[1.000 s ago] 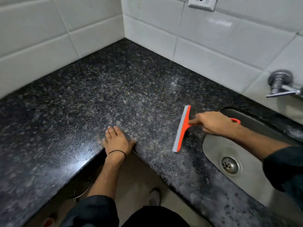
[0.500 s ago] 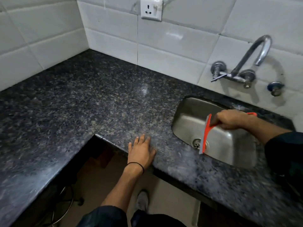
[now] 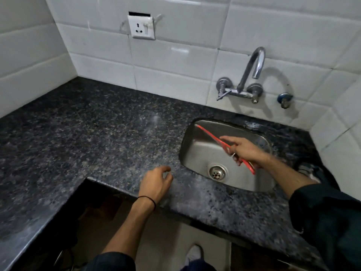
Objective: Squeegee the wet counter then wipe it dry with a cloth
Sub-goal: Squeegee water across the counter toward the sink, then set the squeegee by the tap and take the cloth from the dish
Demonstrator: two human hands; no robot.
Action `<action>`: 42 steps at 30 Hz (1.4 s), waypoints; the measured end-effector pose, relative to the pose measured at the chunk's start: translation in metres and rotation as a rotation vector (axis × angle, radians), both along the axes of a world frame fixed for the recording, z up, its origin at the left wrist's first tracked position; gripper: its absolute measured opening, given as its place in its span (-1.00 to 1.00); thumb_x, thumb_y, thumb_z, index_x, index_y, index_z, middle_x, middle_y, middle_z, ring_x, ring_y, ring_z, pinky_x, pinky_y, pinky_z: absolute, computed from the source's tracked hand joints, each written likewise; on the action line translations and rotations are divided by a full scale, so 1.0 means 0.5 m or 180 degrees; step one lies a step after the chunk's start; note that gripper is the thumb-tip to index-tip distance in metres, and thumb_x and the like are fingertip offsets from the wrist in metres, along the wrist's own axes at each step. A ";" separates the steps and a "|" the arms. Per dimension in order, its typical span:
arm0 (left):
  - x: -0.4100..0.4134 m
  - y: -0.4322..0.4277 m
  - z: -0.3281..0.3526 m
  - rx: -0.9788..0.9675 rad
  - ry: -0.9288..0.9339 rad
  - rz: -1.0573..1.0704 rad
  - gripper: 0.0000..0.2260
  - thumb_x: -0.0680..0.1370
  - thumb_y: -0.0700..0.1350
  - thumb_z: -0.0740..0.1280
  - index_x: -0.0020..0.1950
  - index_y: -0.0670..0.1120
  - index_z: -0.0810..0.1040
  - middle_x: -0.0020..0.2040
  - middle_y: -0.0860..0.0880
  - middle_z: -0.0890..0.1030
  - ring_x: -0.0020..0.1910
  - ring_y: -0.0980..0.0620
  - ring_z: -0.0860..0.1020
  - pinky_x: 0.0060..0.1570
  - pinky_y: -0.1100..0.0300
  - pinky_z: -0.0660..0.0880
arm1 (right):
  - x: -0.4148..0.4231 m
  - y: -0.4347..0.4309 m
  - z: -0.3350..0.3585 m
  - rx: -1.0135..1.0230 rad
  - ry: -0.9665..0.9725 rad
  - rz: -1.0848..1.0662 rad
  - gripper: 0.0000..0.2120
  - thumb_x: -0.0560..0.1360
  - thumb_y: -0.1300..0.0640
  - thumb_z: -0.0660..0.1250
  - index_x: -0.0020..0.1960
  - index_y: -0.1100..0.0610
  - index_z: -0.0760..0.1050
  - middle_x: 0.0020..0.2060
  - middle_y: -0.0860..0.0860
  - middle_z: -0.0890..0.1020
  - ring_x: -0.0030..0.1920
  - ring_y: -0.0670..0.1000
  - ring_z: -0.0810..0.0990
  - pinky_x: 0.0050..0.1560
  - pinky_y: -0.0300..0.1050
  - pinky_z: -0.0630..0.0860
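Note:
The dark speckled granite counter (image 3: 93, 133) forms an L along two tiled walls, with a pale sheen near its middle. My right hand (image 3: 247, 151) holds the red squeegee (image 3: 210, 134) over the steel sink (image 3: 207, 153). The blade slants from the sink's far left corner down towards my wrist. My left hand (image 3: 156, 184) hovers just above the counter's front edge, left of the sink, fingers curled loosely and holding nothing. No cloth is in view.
A chrome wall tap (image 3: 252, 75) arches over the sink, with a small valve (image 3: 284, 99) to its right. A white socket (image 3: 141, 27) sits on the back wall. The sink drain (image 3: 216, 173) is uncovered. My shoe (image 3: 194, 255) shows below the counter's cut-out.
My right hand carried the squeegee off the counter, over the sink, and tilted it flatter. My left hand lifted from flat on the counter edge and curled. The view swung right towards the tap.

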State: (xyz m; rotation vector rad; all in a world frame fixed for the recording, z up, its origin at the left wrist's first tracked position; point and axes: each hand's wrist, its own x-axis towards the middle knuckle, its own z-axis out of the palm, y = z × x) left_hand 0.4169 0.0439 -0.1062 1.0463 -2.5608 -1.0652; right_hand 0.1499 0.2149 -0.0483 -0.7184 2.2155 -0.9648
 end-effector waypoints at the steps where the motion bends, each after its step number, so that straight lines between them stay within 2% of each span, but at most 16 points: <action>1: -0.020 -0.005 0.004 -0.0011 -0.0005 -0.0060 -0.70 0.57 -0.02 0.27 0.27 -0.01 0.58 0.11 -0.06 0.68 0.06 -0.05 0.64 0.06 0.06 0.55 | -0.003 0.005 0.000 -0.0148 -0.0249 -0.0204 -0.53 0.50 0.42 0.14 0.27 0.01 0.51 -0.33 0.13 0.44 -0.51 -0.02 0.43 -0.55 -0.16 0.51; 4: -0.103 -0.013 0.019 -0.0015 0.0003 -0.0281 -0.72 0.57 -0.02 0.27 0.25 -0.03 0.60 0.13 -0.06 0.68 0.09 -0.05 0.63 0.08 0.04 0.55 | -0.016 0.020 -0.001 -0.0490 -0.0919 -0.0785 -0.70 0.48 0.42 0.12 0.10 0.29 0.55 -0.38 0.16 0.42 -0.49 0.07 0.50 -0.44 -0.04 0.61; 8: -0.243 -0.010 0.043 -0.0047 0.0012 -0.0572 -0.73 0.56 -0.03 0.29 0.22 -0.04 0.61 0.13 -0.07 0.67 0.10 -0.06 0.61 0.08 0.10 0.53 | -0.069 0.058 0.003 -0.0847 -0.1706 -0.1214 -0.82 0.54 0.29 0.19 0.07 0.30 0.51 -0.36 0.20 0.50 -0.38 0.14 0.64 -0.37 -0.07 0.65; 10: -0.304 -0.009 0.054 -0.0083 0.0048 -0.0681 -0.72 0.56 -0.01 0.30 0.24 -0.04 0.60 0.18 -0.05 0.65 0.15 -0.04 0.60 0.12 0.11 0.51 | -0.104 0.078 -0.001 -0.1018 -0.1987 -0.1280 -0.77 0.58 0.15 0.17 0.05 0.27 0.53 -0.29 0.22 0.57 -0.27 0.18 0.68 -0.26 -0.06 0.67; 12: -0.359 -0.008 0.064 -0.0114 0.0071 -0.0767 -0.71 0.57 0.00 0.31 0.25 -0.04 0.60 0.21 -0.04 0.64 0.18 -0.03 0.59 0.16 0.12 0.49 | -0.143 0.092 -0.009 -0.1174 -0.2114 -0.1316 -0.65 0.62 0.07 0.07 0.06 0.26 0.54 -0.25 0.23 0.63 -0.24 0.19 0.70 -0.21 -0.05 0.67; 16: -0.439 -0.008 0.083 -0.0185 0.0110 -0.0870 -0.69 0.57 -0.01 0.31 0.28 -0.05 0.59 0.24 -0.02 0.63 0.22 0.01 0.57 0.21 0.17 0.45 | -0.202 0.098 -0.029 -0.1443 -0.2165 -0.1352 -0.65 0.63 0.12 0.00 0.15 0.31 0.46 -0.22 0.25 0.66 -0.25 0.18 0.71 -0.19 -0.02 0.67; 21: -0.538 -0.003 0.107 -0.0419 0.0086 -0.1061 -0.64 0.55 -0.05 0.34 0.33 -0.08 0.54 0.29 -0.07 0.59 0.24 -0.05 0.56 0.27 0.09 0.46 | -0.260 0.094 -0.058 -0.1698 -0.1870 -0.1510 -0.72 0.64 0.04 0.20 0.08 0.28 0.48 -0.30 0.20 0.67 -0.30 0.14 0.71 -0.25 -0.07 0.67; 24: -0.597 0.011 0.128 -0.0613 0.0153 -0.1305 -0.65 0.55 -0.09 0.35 0.34 -0.09 0.52 0.27 -0.10 0.59 0.24 -0.08 0.54 0.27 0.06 0.45 | -0.284 0.092 -0.062 -0.1819 -0.1511 -0.1667 -0.70 0.65 0.02 0.19 0.02 0.27 0.48 -0.36 0.16 0.65 -0.38 0.10 0.68 -0.34 -0.12 0.65; 29: -0.720 0.043 0.167 -0.1061 0.0658 -0.1744 -0.64 0.55 -0.17 0.34 0.35 -0.17 0.48 0.29 -0.16 0.55 0.26 -0.13 0.52 0.28 0.08 0.41 | -0.358 0.090 -0.034 -0.2083 -0.0888 -0.2073 -0.66 0.68 0.02 0.11 -0.10 0.23 0.47 -0.42 0.17 0.60 -0.53 0.04 0.59 -0.52 -0.17 0.54; 32: -0.791 0.058 0.175 -0.1443 0.0776 -0.1806 -0.53 0.53 -0.18 0.33 0.44 -0.19 0.39 0.43 -0.22 0.41 0.41 -0.20 0.37 0.42 0.00 0.28 | -0.414 0.101 -0.017 -0.2162 -0.0553 -0.2266 -0.66 0.68 0.02 0.11 -0.12 0.21 0.46 -0.41 0.20 0.58 -0.58 0.01 0.55 -0.57 -0.21 0.48; 35: -0.850 0.069 0.171 -0.1749 0.0548 -0.1863 -0.37 0.53 -0.13 0.32 0.56 -0.17 0.18 0.56 -0.21 0.19 0.54 -0.19 0.16 0.50 -0.04 0.12 | -0.465 0.121 -0.001 -0.2160 -0.0303 -0.2451 -0.67 0.69 0.05 0.09 -0.05 0.28 0.43 -0.43 0.20 0.55 -0.64 -0.03 0.50 -0.62 -0.22 0.42; 38: -0.897 0.069 0.149 -0.1917 -0.0107 -0.1876 -0.24 0.55 -0.01 0.30 0.61 -0.08 -0.07 0.62 -0.09 -0.03 0.59 -0.11 -0.06 0.54 -0.11 -0.03 | -0.515 0.153 -0.009 -0.1969 -0.0107 -0.2617 -0.65 0.68 0.05 0.09 -0.05 0.31 0.46 -0.45 0.19 0.56 -0.64 0.00 0.49 -0.62 -0.22 0.41; 40: -0.908 0.067 0.129 -0.2008 -0.0350 -0.1821 -0.18 0.54 0.04 0.32 0.61 -0.03 -0.15 0.62 -0.02 -0.12 0.59 -0.06 -0.13 0.53 -0.16 -0.06 | -0.541 0.177 -0.030 -0.1789 -0.0054 -0.2731 -0.62 0.67 0.00 0.11 -0.12 0.26 0.47 -0.46 0.17 0.58 -0.61 0.03 0.49 -0.61 -0.22 0.42; 42: -0.909 0.064 0.114 -0.2047 -0.0312 -0.1779 -0.16 0.53 0.05 0.33 0.61 0.00 -0.17 0.62 0.03 -0.15 0.59 -0.04 -0.16 0.52 -0.20 -0.04 | -0.561 0.199 -0.054 -0.1634 -0.0081 -0.2843 -0.62 0.66 -0.03 0.13 -0.16 0.21 0.48 -0.46 0.15 0.59 -0.60 0.04 0.50 -0.60 -0.23 0.40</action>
